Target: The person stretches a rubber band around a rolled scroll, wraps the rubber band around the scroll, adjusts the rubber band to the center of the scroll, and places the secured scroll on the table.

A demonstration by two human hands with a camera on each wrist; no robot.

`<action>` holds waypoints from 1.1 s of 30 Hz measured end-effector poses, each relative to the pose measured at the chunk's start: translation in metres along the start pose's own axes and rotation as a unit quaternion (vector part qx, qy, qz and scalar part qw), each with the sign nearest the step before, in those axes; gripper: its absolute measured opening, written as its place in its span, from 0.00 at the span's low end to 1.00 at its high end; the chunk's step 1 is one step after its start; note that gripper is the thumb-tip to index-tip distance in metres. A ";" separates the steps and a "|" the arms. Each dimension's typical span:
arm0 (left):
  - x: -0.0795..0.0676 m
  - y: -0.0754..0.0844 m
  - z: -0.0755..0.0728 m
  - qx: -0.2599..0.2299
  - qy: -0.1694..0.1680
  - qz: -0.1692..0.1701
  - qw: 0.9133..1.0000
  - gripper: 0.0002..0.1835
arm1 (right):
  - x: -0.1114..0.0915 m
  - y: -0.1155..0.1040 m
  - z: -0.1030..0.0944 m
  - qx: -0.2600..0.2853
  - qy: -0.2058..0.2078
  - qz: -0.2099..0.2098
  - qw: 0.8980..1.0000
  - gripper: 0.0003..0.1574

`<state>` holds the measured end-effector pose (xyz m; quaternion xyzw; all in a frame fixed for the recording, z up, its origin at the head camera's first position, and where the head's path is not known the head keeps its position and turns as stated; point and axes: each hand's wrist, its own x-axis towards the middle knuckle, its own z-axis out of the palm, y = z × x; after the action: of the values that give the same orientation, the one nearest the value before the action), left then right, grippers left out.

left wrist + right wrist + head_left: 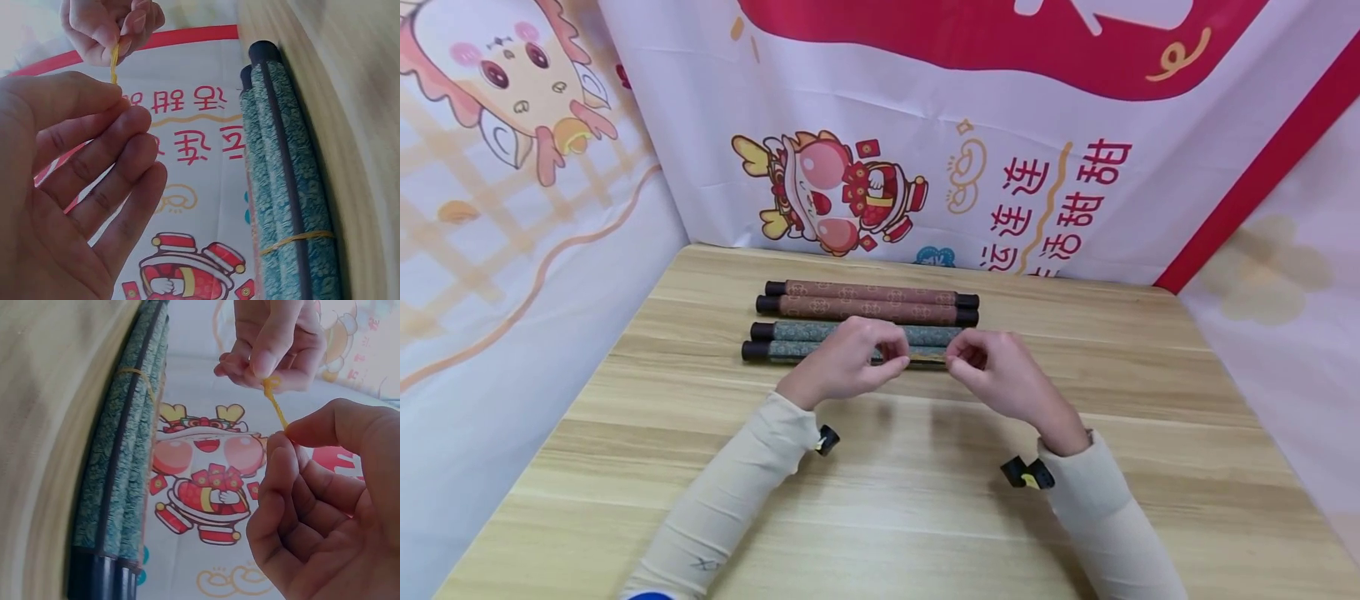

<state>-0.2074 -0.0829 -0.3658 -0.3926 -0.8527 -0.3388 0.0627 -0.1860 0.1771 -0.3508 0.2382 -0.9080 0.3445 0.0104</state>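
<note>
Left hand (859,360), right hand (1002,377) — each grip pinches the same yellow cord (279,409).

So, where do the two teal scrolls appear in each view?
Head: teal scrolls mid-picture, partly behind the left hand and right hand.
Left wrist: scrolls at right, reaching the bottom edge.
Right wrist: scrolls at left, running top to bottom.
Shared landmark: printed dragon figure, cut off in left wrist.
</note>
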 end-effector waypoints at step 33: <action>0.003 0.002 0.010 -0.017 -0.012 0.011 1.000 0.04 | 0.003 -0.005 0.015 0.024 -0.014 -0.022 0.999 0.02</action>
<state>-0.2064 -0.0735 -0.3708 -0.4066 -0.8434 -0.3477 0.0498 -0.1840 0.1632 -0.3580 0.2632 -0.8940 0.3627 0.0001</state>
